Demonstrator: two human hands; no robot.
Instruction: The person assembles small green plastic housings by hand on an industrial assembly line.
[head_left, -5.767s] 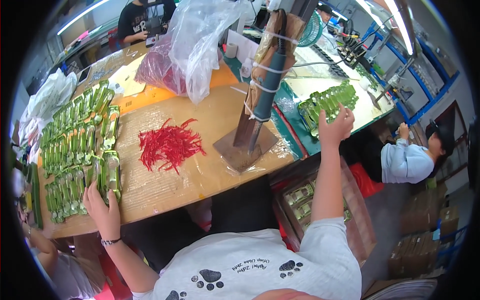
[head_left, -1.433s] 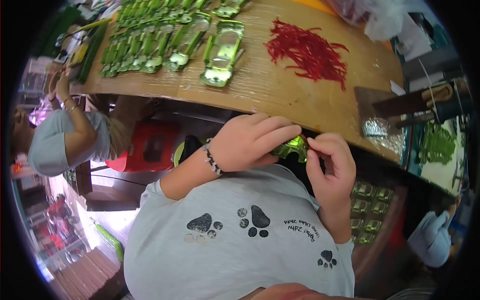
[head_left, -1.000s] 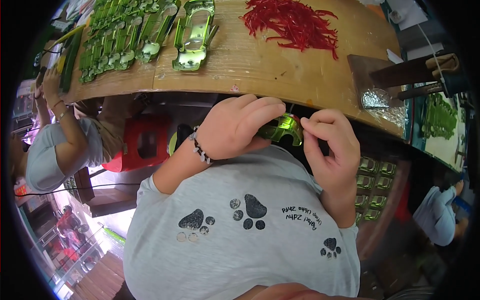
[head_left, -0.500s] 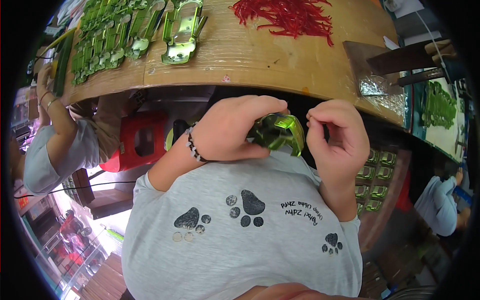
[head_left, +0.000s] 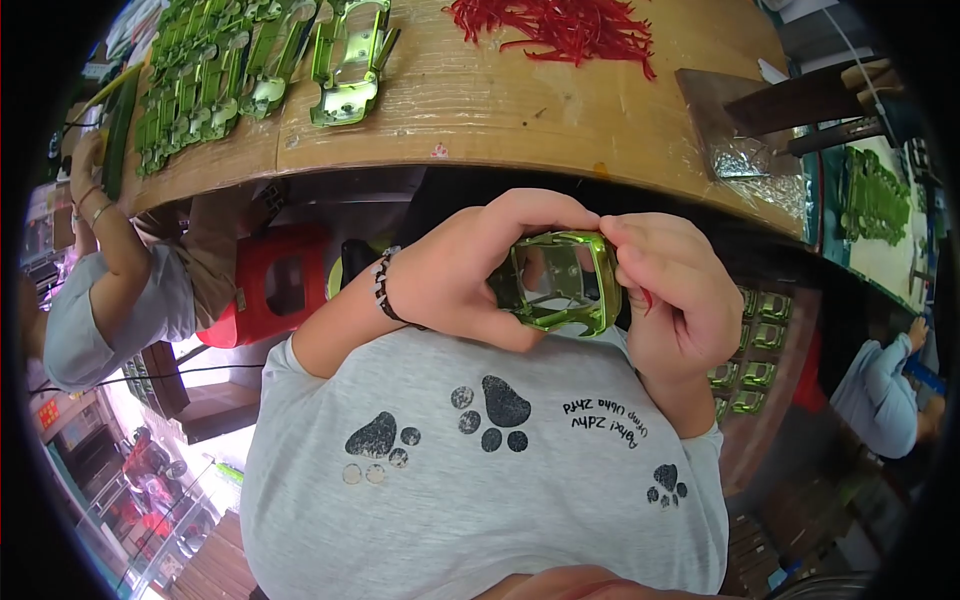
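A shiny green toy car body shell (head_left: 607,285) is in my left hand (head_left: 470,262), its thumb and fingers wrapped around the left side. The shell is turned so that its open inside and window gaps show. My right hand (head_left: 685,285) is closed against the shell's right end, with its fingertips on the rim. From between its fingers pokes the end of a thin red plastic strip (head_left: 647,299); the rest of it is hidden. Both hands are above my lap, just in front of the table edge.
Ahead is a wrapped tabletop (head_left: 480,125). On it lie rows of green car shells (head_left: 200,85), one separate shell (head_left: 343,105) and a heap of red strips (head_left: 560,30). More shells (head_left: 757,373) sit in a tray at my right. Another person's arm (head_left: 125,235) and a red stool (head_left: 225,322) are left.
My right hand has moved left from beside the shell to touch it. The shell has turned, showing more of its inside. The red strip's end now shows in my right hand.
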